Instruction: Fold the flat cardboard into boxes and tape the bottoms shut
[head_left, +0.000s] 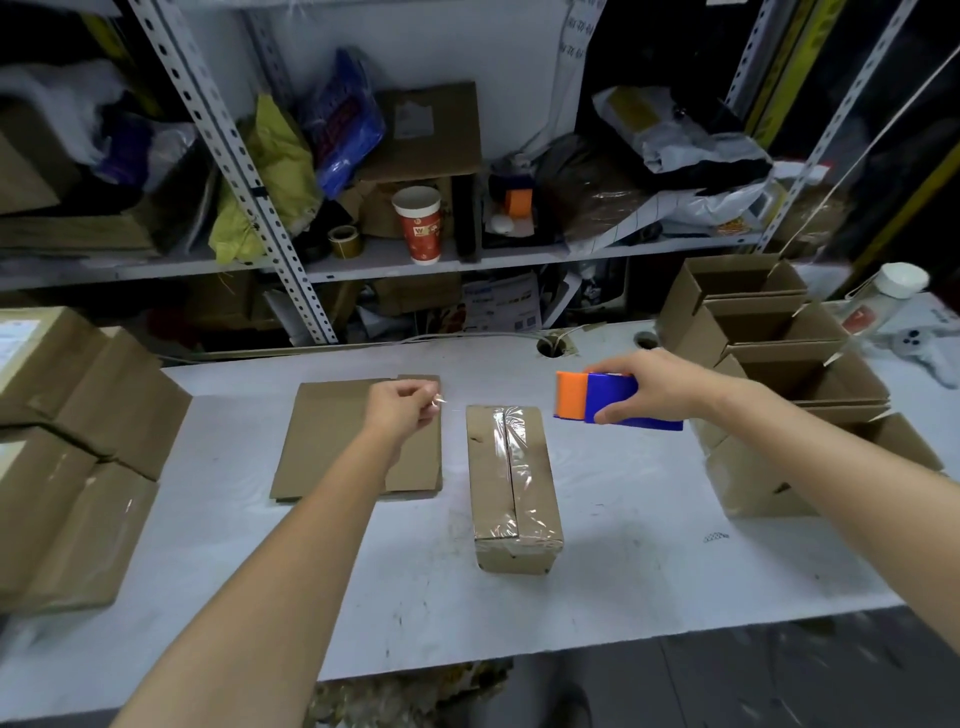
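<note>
A folded cardboard box (511, 483) lies bottom-up in the middle of the white table (649, 545), with clear tape running along its centre seam. To its left lies a stack of flat cardboard (332, 436). My left hand (402, 408) hovers over that stack and pinches a small scrap of clear tape between thumb and fingers. My right hand (657, 384) grips a blue and orange tape dispenser (613, 401) in the air, just right of the box's far end.
Several open folded boxes (779, 338) stand in a row at the right of the table. Closed cartons (78, 441) are piled at the left. Behind the table, a cluttered metal shelf (363, 260) holds a red paper cup (420, 224), bags and boxes.
</note>
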